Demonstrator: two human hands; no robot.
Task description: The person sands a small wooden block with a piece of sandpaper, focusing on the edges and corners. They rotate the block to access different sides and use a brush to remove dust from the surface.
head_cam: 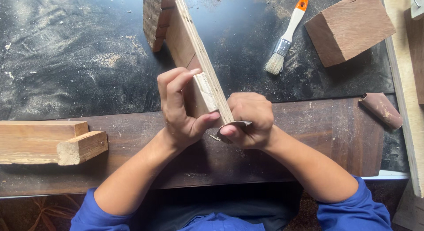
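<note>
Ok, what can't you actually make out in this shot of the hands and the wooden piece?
- Head view: the sandpaper piece is mostly hidden inside the right hand.
- The near end of the wooden piece is covered by the left hand; its far end is cut off by the top edge.
- The wooden block is clipped at the top edge.

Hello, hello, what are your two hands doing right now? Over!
Left hand grips the pale plywood board on edge. Right hand presses folded brown sandpaper against its near corner. White-handled paintbrush lies apart.

Brush (286, 36) lies between plank (194, 58) and block (349, 27).
</note>
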